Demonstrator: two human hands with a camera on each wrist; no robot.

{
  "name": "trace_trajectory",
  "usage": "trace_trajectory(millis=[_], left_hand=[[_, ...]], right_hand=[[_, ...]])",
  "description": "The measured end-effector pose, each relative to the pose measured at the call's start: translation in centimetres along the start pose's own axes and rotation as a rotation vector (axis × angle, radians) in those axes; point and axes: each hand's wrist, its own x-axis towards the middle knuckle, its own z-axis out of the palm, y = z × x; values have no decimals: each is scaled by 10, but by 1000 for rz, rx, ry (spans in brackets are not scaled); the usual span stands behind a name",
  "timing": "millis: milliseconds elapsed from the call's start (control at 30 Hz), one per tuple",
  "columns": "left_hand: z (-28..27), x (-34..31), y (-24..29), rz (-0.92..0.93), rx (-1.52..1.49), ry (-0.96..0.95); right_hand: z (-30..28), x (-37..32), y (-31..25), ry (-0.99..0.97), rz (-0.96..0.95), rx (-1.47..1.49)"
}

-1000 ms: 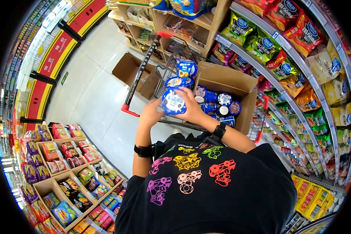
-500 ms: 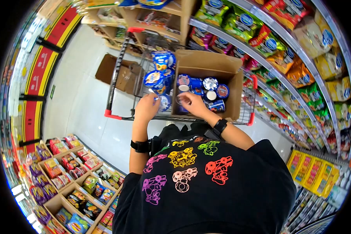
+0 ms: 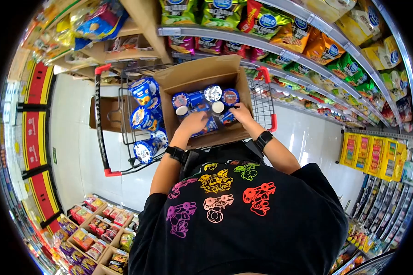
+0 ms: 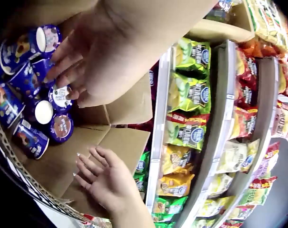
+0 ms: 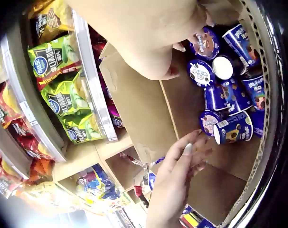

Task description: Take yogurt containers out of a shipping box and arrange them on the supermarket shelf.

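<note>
A cardboard box [image 3: 202, 75] in a shopping cart holds several blue cups [image 3: 213, 93], some on their sides, some showing white bottoms. My left hand [image 3: 195, 123] reaches in over the left part of the cups; in the left wrist view its fingers [image 4: 68, 64] are spread loosely beside them. My right hand [image 3: 241, 113] is at the box's right side, and in the left wrist view this hand [image 4: 108, 183] has relaxed fingers with nothing in them. More blue cups [image 3: 142, 118] stand in the cart left of the box, in a stacked group.
The cart's handle [image 3: 101, 123] is at the left, with another cardboard box [image 3: 106, 114] visible beyond its frame. Shelves of snack bags [image 3: 266, 23] run along the top and right. Wooden bins [image 3: 98, 229] of packets stand at lower left, a yellow rack [image 3: 371, 156] at right.
The cup I held in both hands was let go beside the others in the cart, left of the box. Both hands have moved into the box, and the view has turned.
</note>
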Motion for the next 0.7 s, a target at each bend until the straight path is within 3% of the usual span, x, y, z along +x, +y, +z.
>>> trace_trajectory(millis=[67,100,200,267,333,367,467,500,600,700], left_hand=[[8,19,5,-58,-86,-116],[17,29,3,-88,-115,-145],[42,55,1,-116,-64,-202],[62,69,-11,-112,-56,-207],[64,75,-4,-219,-132,-302],[72,76,-13,-282,-338,-284],[69,85,-22,-611,-757,-209],[63,89,-24,-745,-862,-177],[57,99,-43,-809,-1058,53],[65,97,-58,-899,-1416,230]], right_hand=[[-13,11,13,91,-88,-93],[-22,9,7,12,16,41],[-39,-2,-11,105,-91,186],[-37,30,10,66,-133,258],[-27,34,-10,-15,-98,289],[-17,60,-3,-81,106,390],[-10,98,-21,-325,374,751],[-8,100,-28,-268,365,535],[-2,104,-64,-109,297,-117],[64,196,18,72,317,-95]])
